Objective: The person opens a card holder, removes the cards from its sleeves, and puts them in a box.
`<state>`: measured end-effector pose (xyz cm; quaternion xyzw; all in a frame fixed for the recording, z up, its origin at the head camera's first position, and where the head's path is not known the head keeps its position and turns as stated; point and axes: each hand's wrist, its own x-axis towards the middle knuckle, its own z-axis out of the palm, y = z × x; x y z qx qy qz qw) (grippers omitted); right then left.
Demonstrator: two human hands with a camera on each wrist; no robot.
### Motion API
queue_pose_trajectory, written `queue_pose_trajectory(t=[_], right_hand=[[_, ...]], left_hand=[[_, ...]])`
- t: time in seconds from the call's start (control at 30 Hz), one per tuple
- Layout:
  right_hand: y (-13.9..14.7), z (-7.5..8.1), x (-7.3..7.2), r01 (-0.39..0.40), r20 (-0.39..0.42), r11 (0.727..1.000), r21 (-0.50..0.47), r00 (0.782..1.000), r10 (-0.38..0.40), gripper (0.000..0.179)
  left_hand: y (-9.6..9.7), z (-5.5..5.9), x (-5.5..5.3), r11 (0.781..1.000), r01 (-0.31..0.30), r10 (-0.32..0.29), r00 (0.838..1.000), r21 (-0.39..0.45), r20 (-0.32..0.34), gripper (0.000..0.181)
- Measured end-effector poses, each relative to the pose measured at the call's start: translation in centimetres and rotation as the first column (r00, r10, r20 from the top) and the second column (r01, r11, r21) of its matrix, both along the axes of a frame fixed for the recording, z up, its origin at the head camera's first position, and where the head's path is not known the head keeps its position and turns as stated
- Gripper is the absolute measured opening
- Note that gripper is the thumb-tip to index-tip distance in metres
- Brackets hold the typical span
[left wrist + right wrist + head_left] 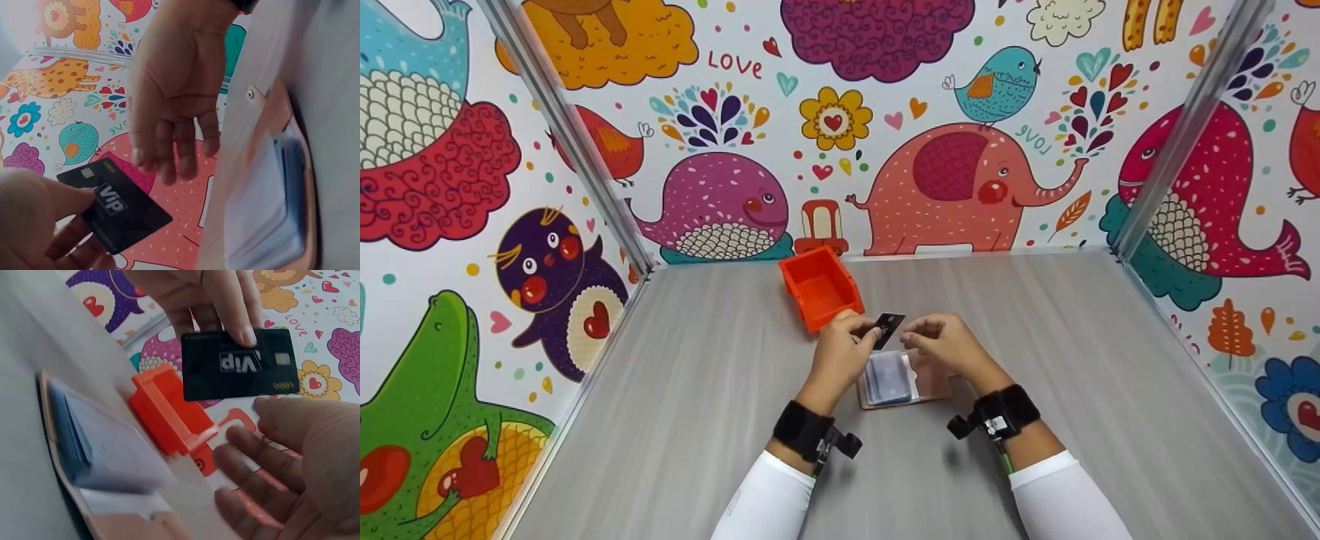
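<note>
A black card (889,327) marked "Vip", with a gold chip, is pinched between the thumb and fingers of my left hand (842,349). In the right wrist view the thumb presses on the printed face of the card (236,377). My right hand (949,343) hovers just right of the card, its fingers loosely bent and nothing in them. Under both hands a brown card holder (937,382) lies spread on the table, with a stack of clear plastic sleeves (889,379) on its left side. A snap tab (256,95) sticks out from its cover.
Behind my left hand stands an orange plastic bin (821,289) on the grey table (697,420). Walls with cartoon animals (952,187) enclose the table at the back and both sides. A black strap with a small camera (810,435) circles each wrist.
</note>
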<state>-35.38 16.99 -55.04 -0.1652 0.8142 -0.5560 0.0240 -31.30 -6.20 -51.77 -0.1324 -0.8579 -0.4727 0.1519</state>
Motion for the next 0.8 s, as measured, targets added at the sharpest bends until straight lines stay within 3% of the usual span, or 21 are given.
queue_pose_trajectory(t=[0.1,0.2,0.37,0.53,0.67,0.73,0.8], right_hand=[[0.5,0.1,0.0,-0.016,-0.002,0.986,0.167,1.000,0.017,0.020],[0.9,0.4,0.3,-0.041,0.021,0.948,0.315,0.999,0.036,0.022],[1.0,0.7,1.0,-0.090,0.025,0.878,0.470,0.996,0.089,0.022],[0.9,0.5,1.5,-0.131,0.003,0.836,0.533,0.988,0.153,0.027],[0.8,0.3,1.6,-0.134,-0.009,0.832,0.538,0.986,0.165,0.027],[0.7,0.3,1.6,-0.132,-0.014,0.832,0.539,0.986,0.165,0.027],[0.7,0.3,1.6,-0.131,-0.016,0.830,0.542,0.986,0.166,0.028]], left_hand=[[-0.3,0.0,-0.1,0.998,-0.047,0.046,0.997,-0.034,-0.057,0.013],[-0.5,-0.1,-0.4,0.989,-0.103,0.090,0.988,-0.108,-0.123,0.012],[-0.9,-0.7,-0.8,0.941,-0.208,0.145,0.961,-0.267,-0.236,0.010],[-1.7,-1.1,-1.8,0.881,-0.313,0.183,0.917,-0.354,-0.355,0.007],[-2.7,-1.2,-2.8,0.833,-0.377,0.204,0.889,-0.404,-0.409,0.005],[-3.0,-1.2,-3.3,0.807,-0.392,0.206,0.888,-0.441,-0.411,0.004],[-3.3,-1.1,-3.8,0.787,-0.388,0.201,0.896,-0.479,-0.396,0.007]])
